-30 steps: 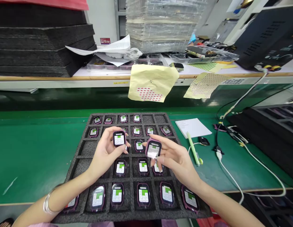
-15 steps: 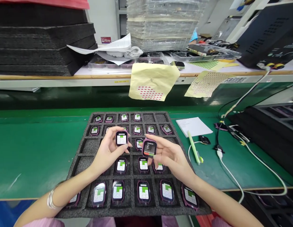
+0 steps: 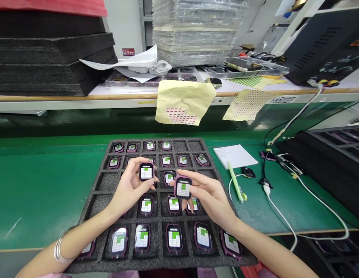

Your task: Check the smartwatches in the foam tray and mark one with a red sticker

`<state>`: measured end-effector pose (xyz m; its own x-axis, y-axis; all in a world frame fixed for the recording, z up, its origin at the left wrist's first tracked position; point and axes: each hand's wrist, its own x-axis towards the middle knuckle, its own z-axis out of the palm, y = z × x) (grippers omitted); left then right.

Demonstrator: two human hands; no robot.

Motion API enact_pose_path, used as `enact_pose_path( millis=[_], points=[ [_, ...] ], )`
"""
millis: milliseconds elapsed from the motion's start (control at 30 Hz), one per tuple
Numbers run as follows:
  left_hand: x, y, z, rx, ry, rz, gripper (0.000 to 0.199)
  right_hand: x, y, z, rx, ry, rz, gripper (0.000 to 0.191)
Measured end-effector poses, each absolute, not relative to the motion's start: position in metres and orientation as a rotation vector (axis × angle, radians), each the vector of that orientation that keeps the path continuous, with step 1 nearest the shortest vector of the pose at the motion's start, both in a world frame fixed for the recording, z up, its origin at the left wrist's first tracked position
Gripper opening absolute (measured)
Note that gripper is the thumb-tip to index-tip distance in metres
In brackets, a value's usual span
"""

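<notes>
My left hand (image 3: 133, 181) grips a purple-framed watch unit (image 3: 146, 171), its lit screen showing a white and green grid. My right hand (image 3: 208, 195) has its fingers around a second watch unit (image 3: 183, 187), the thumb at the screen's right edge; that screen also shows a white and green grid. Both units are held above a dark foam tray (image 3: 105, 181) divided into square compartments. Several similar watches with lit screens lie in it, among them one at the front (image 3: 174, 238). Some compartments at the left and back right hold no watch.
Right of the tray lie a white paper (image 3: 240, 154), a green pen (image 3: 235, 183) and white cables (image 3: 280, 216). A shelf (image 3: 115, 101) behind carries stacked black foam (image 3: 46, 65) and clear trays (image 3: 196, 34). More watch trays (image 3: 338, 135) stand far right.
The watch in my right hand has gone from a dark screen with red and green at its bottom to a white and green grid. My right thumb has moved up onto the screen's edge.
</notes>
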<state>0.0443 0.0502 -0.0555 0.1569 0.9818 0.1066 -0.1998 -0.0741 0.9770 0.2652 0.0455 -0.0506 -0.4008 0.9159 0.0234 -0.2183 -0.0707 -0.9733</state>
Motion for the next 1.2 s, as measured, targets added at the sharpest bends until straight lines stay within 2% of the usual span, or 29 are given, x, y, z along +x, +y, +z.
enact_pose_path(
  millis=[200,433,600,767,933,1200],
  points=[
    [0.043,0.051,-0.059,1.215,0.914,1.230,0.035,0.266,0.045,-0.056,-0.900,-1.333,1.585,0.029],
    [0.044,0.053,-0.060,1.225,0.933,1.257,0.036,0.268,0.047,-0.056,-0.755,-1.340,1.660,0.049],
    [0.039,0.049,-0.056,1.215,0.962,1.258,0.042,0.269,0.045,-0.054,-0.823,-1.402,1.624,0.050],
    [0.028,0.015,-0.055,1.115,0.976,1.168,0.047,0.275,0.058,-0.059,-0.788,-1.491,1.673,0.065],
    [0.039,-0.040,-0.079,0.977,1.041,1.123,0.044,0.288,0.113,-0.070,-0.929,-1.452,1.653,0.073],
    [0.077,-0.077,-0.124,0.977,1.310,1.305,0.036,0.302,0.195,-0.079,-0.918,-1.425,1.563,0.053]
  ],
)
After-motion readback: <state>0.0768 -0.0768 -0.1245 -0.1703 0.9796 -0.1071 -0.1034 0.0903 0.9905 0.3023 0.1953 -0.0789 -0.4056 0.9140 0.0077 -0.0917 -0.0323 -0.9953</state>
